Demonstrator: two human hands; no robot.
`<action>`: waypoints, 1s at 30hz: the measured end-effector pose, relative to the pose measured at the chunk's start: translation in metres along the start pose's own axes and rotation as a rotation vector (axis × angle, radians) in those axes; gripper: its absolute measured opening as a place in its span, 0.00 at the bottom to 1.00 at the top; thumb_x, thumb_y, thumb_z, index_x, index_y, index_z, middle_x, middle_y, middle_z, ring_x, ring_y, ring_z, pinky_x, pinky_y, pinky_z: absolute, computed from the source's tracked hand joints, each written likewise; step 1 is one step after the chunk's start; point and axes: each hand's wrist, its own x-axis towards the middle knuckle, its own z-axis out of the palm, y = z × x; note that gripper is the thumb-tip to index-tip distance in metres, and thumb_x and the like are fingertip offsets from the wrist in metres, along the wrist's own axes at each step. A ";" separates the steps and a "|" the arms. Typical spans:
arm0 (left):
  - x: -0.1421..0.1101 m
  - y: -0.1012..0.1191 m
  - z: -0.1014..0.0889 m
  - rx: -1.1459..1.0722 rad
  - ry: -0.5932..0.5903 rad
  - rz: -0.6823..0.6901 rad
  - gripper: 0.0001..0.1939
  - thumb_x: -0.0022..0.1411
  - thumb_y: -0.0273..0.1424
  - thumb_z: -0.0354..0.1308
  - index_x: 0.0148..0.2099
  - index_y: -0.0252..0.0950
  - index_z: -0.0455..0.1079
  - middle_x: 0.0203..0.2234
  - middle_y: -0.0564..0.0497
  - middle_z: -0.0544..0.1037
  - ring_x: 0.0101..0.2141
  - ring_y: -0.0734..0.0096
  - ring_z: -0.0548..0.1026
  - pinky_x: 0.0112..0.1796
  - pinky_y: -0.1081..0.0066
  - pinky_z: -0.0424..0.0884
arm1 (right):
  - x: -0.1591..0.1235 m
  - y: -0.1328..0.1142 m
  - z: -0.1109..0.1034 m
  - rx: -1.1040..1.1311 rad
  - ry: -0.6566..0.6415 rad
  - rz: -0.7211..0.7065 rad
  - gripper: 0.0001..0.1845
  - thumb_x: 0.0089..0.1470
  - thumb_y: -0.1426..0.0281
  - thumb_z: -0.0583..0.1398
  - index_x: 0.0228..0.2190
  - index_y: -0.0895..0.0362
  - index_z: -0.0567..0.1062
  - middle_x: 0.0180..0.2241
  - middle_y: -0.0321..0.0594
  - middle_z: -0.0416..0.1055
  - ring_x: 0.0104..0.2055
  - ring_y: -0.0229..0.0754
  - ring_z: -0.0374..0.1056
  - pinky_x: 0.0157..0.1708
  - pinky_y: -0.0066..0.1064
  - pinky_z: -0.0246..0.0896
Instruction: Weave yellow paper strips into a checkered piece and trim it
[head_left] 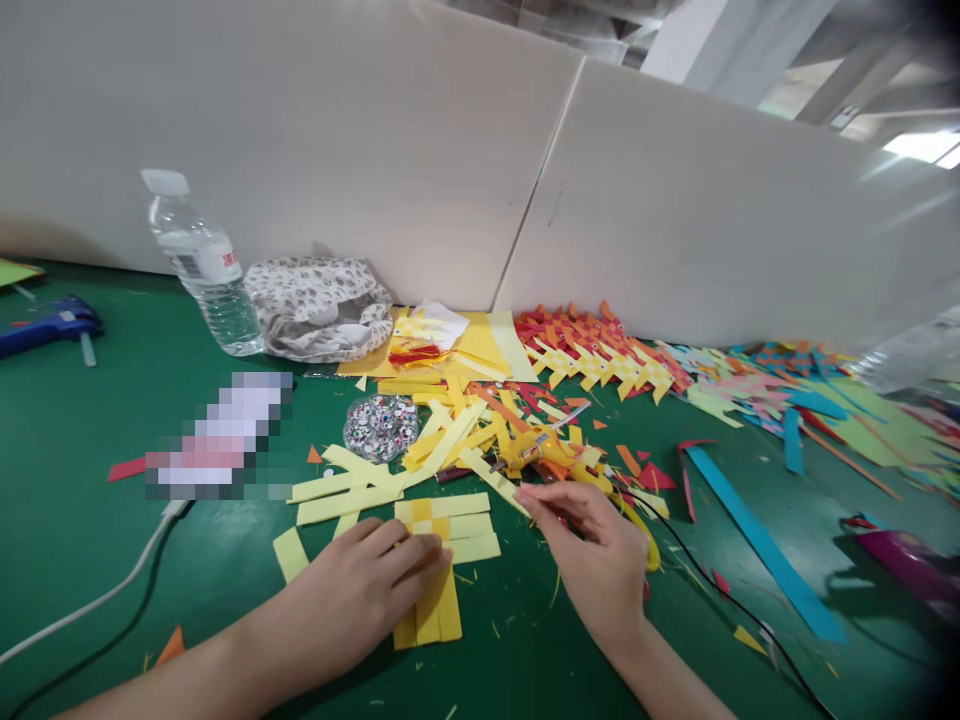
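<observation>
My left hand point(390, 575) lies over a small weave of paper strips point(431, 520), its fingers bent and pressed on it. Deep yellow strips in the weave run toward me, crossed by pale yellow ones whose loose ends point right. Between the thumb and forefinger of my right hand point(589, 540) is the near end of a pale yellow paper strip point(491, 480). Just beyond that hand lies a yellow glue gun point(536, 450), partly hidden, among loose strips. The left hand's fingertips cover part of the weave.
Googly eyes point(381, 427) fill a round clear dish. Behind stand a water bottle point(206, 265) and a patterned cloth bag point(319, 305). Finished red and yellow woven pieces point(592, 350) lie along the partition. A black cable point(720, 585) crosses right; a blue glue gun point(56, 322) lies left.
</observation>
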 end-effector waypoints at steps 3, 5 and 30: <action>0.001 0.000 -0.003 0.009 -0.007 0.005 0.14 0.65 0.28 0.47 0.53 0.36 0.62 0.47 0.49 0.71 0.39 0.66 0.69 0.38 0.68 0.66 | 0.001 -0.002 -0.001 -0.039 0.001 0.000 0.03 0.47 0.70 0.64 0.27 0.53 0.74 0.27 0.36 0.77 0.29 0.41 0.74 0.31 0.29 0.71; 0.001 0.000 -0.003 0.010 -0.010 0.005 0.14 0.65 0.28 0.47 0.53 0.35 0.62 0.48 0.50 0.71 0.39 0.66 0.69 0.37 0.67 0.66 | 0.002 -0.003 -0.002 -0.065 0.001 0.023 0.03 0.48 0.68 0.63 0.27 0.54 0.74 0.27 0.36 0.76 0.25 0.39 0.73 0.27 0.28 0.70; 0.000 0.001 -0.004 0.004 -0.048 -0.011 0.18 0.67 0.28 0.42 0.58 0.36 0.57 0.48 0.49 0.71 0.39 0.66 0.68 0.39 0.69 0.65 | 0.014 0.001 -0.003 0.607 0.093 0.356 0.07 0.57 0.64 0.55 0.36 0.53 0.68 0.12 0.22 0.47 0.14 0.29 0.44 0.25 0.27 0.63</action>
